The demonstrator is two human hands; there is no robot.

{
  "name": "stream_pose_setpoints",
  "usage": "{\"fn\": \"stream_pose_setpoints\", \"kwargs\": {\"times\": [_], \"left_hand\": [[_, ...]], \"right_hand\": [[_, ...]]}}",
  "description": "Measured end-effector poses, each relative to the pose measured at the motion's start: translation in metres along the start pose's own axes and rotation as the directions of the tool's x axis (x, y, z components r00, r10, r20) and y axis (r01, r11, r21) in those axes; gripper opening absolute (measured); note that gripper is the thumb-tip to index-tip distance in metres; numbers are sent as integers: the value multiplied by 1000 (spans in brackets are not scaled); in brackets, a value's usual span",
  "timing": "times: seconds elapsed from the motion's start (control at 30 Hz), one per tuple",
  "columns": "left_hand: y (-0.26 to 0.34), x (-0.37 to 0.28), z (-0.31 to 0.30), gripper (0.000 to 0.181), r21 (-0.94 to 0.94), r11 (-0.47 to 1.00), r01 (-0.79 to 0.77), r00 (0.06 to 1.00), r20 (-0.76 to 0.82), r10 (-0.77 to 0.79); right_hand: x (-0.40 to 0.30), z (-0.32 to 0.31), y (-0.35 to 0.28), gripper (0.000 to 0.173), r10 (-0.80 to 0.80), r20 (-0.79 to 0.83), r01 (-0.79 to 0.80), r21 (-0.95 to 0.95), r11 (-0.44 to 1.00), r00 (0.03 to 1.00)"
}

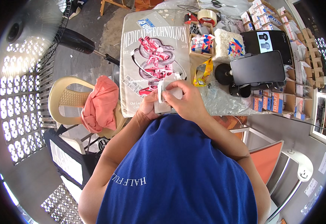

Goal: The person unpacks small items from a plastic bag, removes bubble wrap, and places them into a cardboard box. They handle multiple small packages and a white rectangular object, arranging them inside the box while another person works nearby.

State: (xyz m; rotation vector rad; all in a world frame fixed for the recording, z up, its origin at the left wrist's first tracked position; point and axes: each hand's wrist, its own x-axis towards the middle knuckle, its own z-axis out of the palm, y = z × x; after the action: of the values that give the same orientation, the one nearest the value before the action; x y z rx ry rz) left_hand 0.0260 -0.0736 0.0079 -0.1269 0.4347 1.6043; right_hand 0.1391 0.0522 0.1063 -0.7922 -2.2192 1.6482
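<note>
Close to my body, over the near edge of the table, my left hand [149,104] grips a small bundle of thin whitish pieces [162,107], which could be paper or plastic film. My right hand [189,100] pinches the upper part of the same bundle between thumb and forefinger. Its fingers hide part of the pieces. Beneath and beyond both hands lies a large printed sheet [129,61] bearing lettering and a pink-and-grey picture of a snake coiled around a microscope. The sheet's lower middle is covered by my hands.
Right of the sheet are a yellow plastic packet [207,70], a small box of colourful packets [202,44], packing tape [206,16] and a phone on a stand [258,68]. Cardboard compartments [300,92] line the right. A fan [76,42] and plastic chair [58,100] stand left.
</note>
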Motion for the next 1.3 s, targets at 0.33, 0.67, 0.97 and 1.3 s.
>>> {"fn": "stream_pose_setpoints", "kwargs": {"times": [0.33, 0.67, 0.97, 1.3], "left_hand": [[3, 0, 15, 58, 100, 995, -14, 1000, 15, 12], [-1, -1, 0, 55, -12, 1000, -4, 1000, -22, 4], [-1, -1, -3, 52, -186, 981, 61, 993, 109, -42], [-2, 4, -4, 56, -268, 961, 63, 996, 75, -44]], "right_hand": [[0, -5, -5, 30, 43, -6, -44, -60, 997, 999], [-2, -1, 2, 29, 72, 36, -74, 56, 996, 997], [-4, 1, -8, 26, 11, -28, -1, 322, 947, 1000], [-4, 7, -19, 10, -152, -63, 157, 92, 983, 986]]}}
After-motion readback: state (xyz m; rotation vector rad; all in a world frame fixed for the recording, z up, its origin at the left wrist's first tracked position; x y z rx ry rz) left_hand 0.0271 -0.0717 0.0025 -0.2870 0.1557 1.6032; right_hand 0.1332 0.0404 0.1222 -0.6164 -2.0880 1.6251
